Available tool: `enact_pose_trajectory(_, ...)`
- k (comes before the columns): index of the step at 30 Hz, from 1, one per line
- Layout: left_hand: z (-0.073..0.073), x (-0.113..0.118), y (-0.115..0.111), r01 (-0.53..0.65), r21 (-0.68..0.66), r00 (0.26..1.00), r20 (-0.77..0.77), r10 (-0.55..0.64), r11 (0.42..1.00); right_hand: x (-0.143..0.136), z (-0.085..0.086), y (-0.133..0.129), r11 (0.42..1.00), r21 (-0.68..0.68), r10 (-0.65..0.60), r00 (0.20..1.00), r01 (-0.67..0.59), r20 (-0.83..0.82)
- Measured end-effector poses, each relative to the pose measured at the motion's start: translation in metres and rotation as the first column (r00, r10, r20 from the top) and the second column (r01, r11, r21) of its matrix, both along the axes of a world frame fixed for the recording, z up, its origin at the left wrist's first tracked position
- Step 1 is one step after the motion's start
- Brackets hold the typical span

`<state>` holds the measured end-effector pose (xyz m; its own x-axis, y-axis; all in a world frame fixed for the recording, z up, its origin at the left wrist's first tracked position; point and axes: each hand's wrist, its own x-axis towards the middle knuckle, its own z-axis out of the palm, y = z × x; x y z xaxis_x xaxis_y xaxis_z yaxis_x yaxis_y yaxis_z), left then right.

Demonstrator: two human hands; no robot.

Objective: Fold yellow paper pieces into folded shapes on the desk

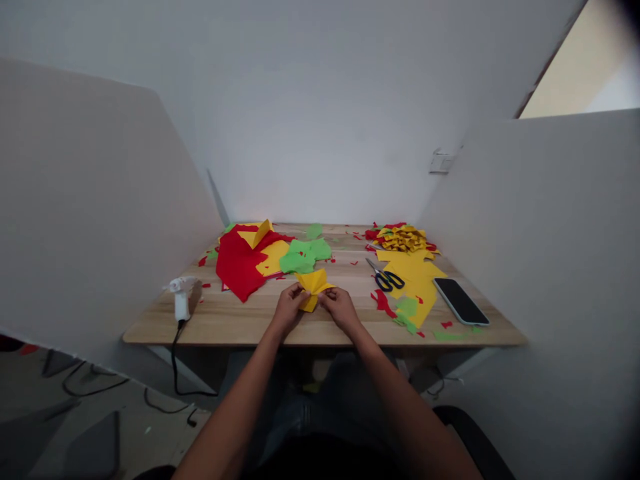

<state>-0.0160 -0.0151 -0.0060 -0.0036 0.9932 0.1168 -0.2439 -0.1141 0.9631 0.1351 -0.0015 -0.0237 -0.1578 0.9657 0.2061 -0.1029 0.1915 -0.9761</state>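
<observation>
Between my two hands is a folded piece of yellow paper (313, 283), its upper edges fanned out and its lower part a narrow flap, above the table's front edge. My left hand (290, 307) pinches its left side, with thumb and fingers closed. On the opposite side, my right hand (340, 307) pinches the paper near the middle fold. Just beyond the hands lie crumpled green paper pieces (305, 255). To the right of them, scissors with dark handles (385, 277) rest on the table, blades apart.
A white glue gun (181, 300) with a black cable stands at the table's left. Red paper (237, 263) lies behind it. At right are yellow sheets (413, 270), a pile of crinkled yellow pieces (401, 237) and a phone (460, 301). White partitions (545, 227) flank the wooden table (225, 327).
</observation>
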Motion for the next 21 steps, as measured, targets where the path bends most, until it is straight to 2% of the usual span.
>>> enact_pose_trajectory(4, -0.0032, -0.0012, 0.0019, 0.051, -0.032, 0.999, -0.008, -0.052, 0.998, 0.0001, -0.0012, 0.0013, 0.998, -0.066, -0.022, 0.993, 0.014, -0.112)
enact_pose_trajectory(11, -0.0056, -0.0004, 0.0001, 0.169, -0.070, 0.986, 0.011, -0.168, 0.983, 0.0079, 0.0043, 0.0019, 0.989, -0.071, 0.119, 0.977, -0.133, -0.179)
enact_pose_trajectory(15, -0.0021, 0.0013, -0.0006, 0.186, -0.080, 0.982, -0.028, -0.189, 0.979, 0.0096, 0.0069, 0.0061, 0.992, -0.102, 0.041, 0.964, -0.070, -0.263)
enact_pose_trajectory(18, 0.0004, 0.0021, -0.0013, 0.220, -0.083, 0.973, -0.057, -0.225, 0.972, 0.0083, 0.0067, 0.0078, 0.989, -0.132, 0.029, 0.971, -0.062, -0.238)
enact_pose_trajectory(21, 0.0023, 0.0030, -0.0032, 0.240, -0.108, 0.968, -0.051, -0.247, 0.965, 0.0069, 0.0058, 0.0056, 0.992, -0.090, 0.072, 0.985, -0.087, -0.158)
